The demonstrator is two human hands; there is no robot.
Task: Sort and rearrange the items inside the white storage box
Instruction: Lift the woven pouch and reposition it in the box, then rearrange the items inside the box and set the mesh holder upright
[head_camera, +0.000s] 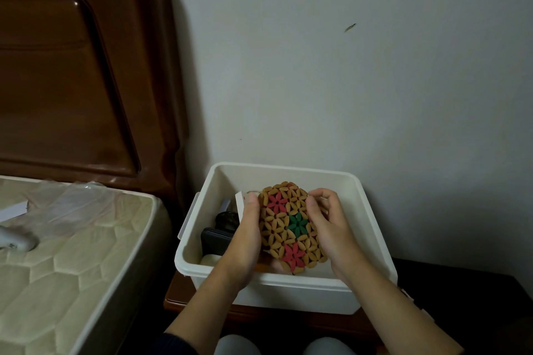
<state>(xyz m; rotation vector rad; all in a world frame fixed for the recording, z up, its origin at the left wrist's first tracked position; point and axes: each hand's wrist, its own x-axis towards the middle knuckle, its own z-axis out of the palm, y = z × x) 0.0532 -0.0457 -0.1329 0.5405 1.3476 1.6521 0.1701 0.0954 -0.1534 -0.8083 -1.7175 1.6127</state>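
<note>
Above the white storage box [288,292], both hands gripped a round beaded mat [291,225], the left hand [245,242] curled round its left edge, the right hand [328,228] round its right. Inside the box's left side lay a dark case [215,241], a dark round item [227,219] and a white card [239,204].

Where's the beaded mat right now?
Head view, lower centre: the beaded mat is held between left hand and right hand, over the white storage box.

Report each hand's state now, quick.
Left hand: grips the beaded mat by its left edge.
Right hand: grips the same mat by its right edge.
</note>
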